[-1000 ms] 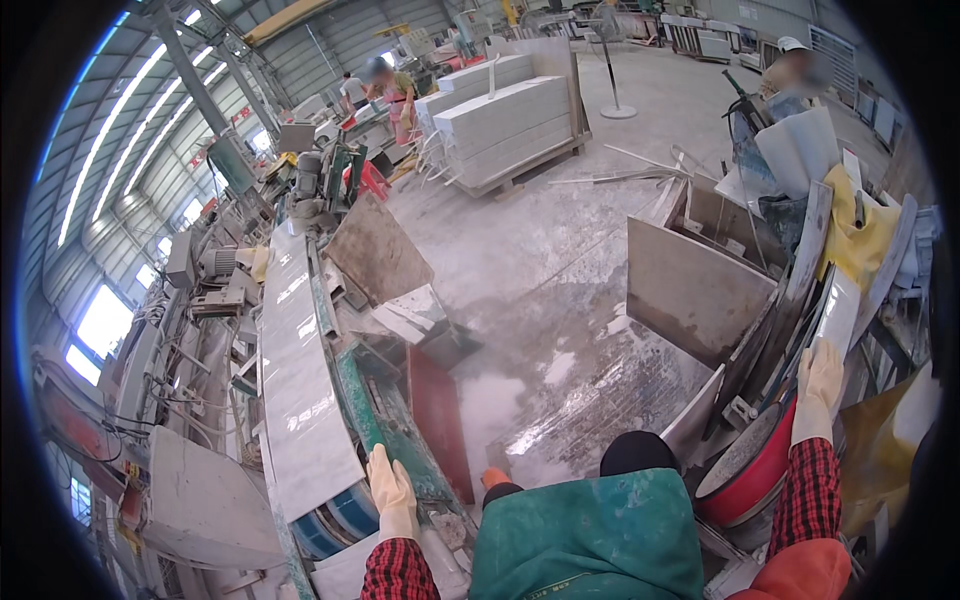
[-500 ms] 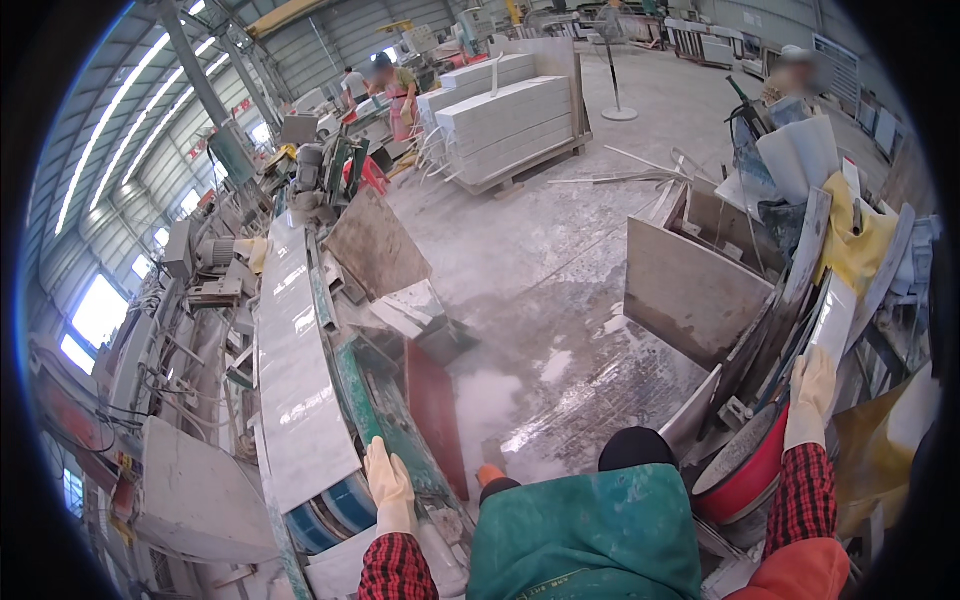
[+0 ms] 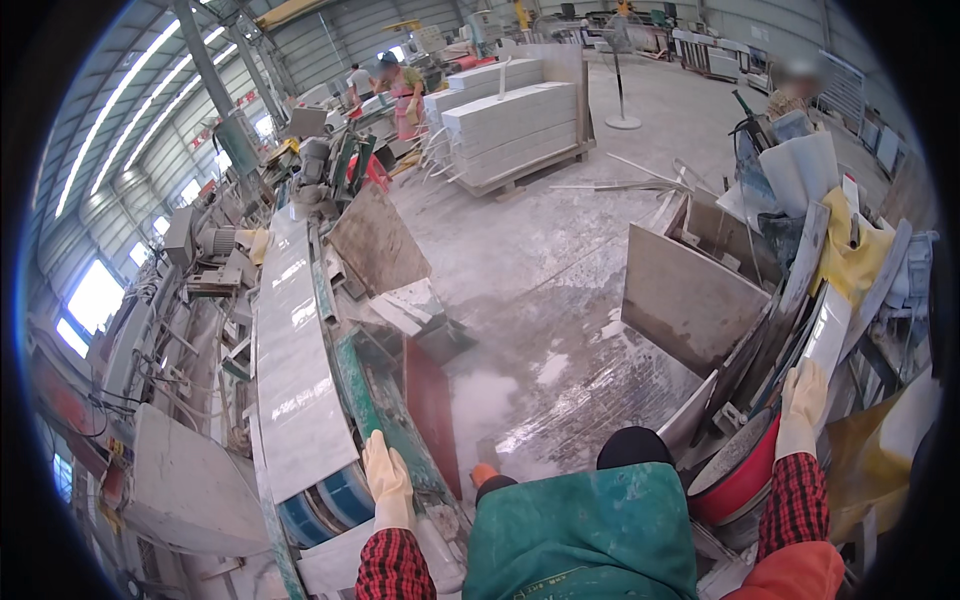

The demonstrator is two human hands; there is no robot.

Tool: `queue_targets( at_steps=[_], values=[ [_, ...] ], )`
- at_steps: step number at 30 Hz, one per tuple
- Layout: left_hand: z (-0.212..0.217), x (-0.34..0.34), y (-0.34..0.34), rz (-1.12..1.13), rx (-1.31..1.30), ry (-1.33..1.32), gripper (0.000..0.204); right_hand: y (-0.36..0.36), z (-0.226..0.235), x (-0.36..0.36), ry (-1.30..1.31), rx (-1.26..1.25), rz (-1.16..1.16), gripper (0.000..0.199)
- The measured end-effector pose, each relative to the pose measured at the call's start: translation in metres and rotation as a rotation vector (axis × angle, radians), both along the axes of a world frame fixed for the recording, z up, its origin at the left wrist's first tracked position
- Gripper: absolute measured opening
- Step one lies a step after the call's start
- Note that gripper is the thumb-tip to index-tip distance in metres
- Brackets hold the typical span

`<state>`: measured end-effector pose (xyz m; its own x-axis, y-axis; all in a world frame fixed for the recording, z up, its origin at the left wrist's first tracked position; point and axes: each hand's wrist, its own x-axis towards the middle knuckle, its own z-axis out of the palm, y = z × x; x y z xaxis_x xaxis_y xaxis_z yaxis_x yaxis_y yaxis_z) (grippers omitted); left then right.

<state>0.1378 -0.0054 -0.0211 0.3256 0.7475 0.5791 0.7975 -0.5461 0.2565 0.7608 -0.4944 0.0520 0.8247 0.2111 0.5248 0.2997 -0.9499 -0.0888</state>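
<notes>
My left hand, in a cream rubber glove, rests on the green rail beside the conveyor, its fingers stretched forward and open. Just left of it, a long, wet, pale stone slab lies on the conveyor. A blue roller shows under the slab's near end. On the other side, my gloved right hand lies with extended fingers at the near end of a narrow white strip; whether it only touches the strip is hard to see. A red-rimmed round drum sits just below that hand.
Brown boards lean on the right, near a yellow cloth. A red-brown panel stands beside the conveyor. Ahead are a pallet of white stone blocks and a standing fan. A co-worker is at far right; others work at back left.
My view has shifted slightly. Both hands stay at about the same places, the left on the rail and the right at the strip's end. The slab shows no clear movement.
</notes>
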Motion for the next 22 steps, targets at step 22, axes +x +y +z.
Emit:
queue_targets(
  at_steps=[22],
  values=[
    [0.048, 0.014, -0.024, 0.034, -0.203, -0.004, 0.034, 0.009, 0.012, -0.032, 0.128, 0.003, -0.051, 0.045]
  ],
)
